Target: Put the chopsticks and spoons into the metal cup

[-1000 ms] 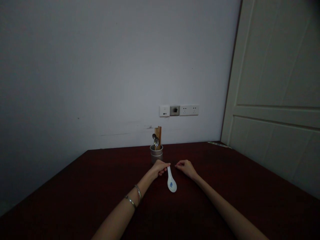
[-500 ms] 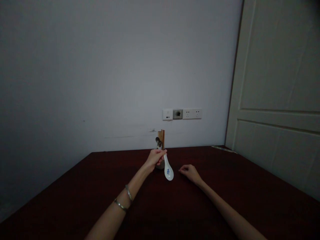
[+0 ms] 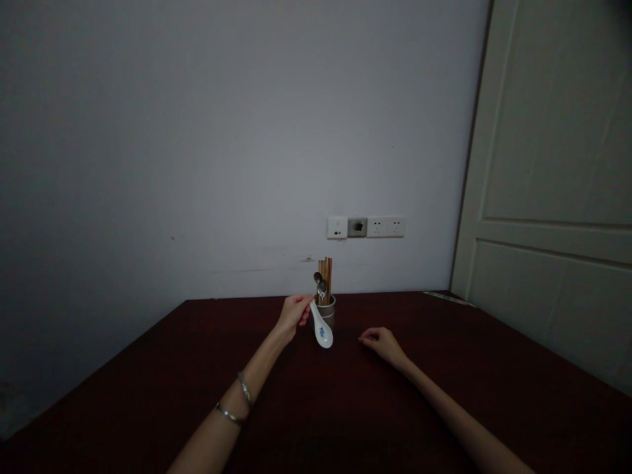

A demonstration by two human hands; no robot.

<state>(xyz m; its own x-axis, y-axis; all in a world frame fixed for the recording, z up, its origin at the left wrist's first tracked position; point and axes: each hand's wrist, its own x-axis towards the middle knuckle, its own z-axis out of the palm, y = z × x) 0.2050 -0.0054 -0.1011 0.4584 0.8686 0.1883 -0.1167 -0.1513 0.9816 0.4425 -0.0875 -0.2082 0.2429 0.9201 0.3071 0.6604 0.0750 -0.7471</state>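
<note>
My left hand [image 3: 293,312] pinches the handle end of a white ceramic soup spoon [image 3: 323,334] that has a blue mark in its bowl. The spoon slants down to the right, bowl lowest, in front of a grey cutlery holder [image 3: 328,315]. Wooden chopsticks [image 3: 328,276] stand upright in the holder, along with metal spoons [image 3: 322,288] whose bowls point up. The white spoon and my fingers cover part of the holder's left side. To the right, my right hand [image 3: 384,344] rests on the table, fingers curled together with nothing visible in them.
The dark red table [image 3: 316,408] reaches back to a pale wall [image 3: 237,164]. Sockets and a switch panel [image 3: 367,227] are set in the wall above the holder. A panelled door [image 3: 553,164] stands at the right. A thin pale strip [image 3: 449,299] lies at the table's back right edge.
My left hand has moved left with the soup spoon, uncovering more of the holder. The view has shifted slightly. My right hand stays resting on the table.
</note>
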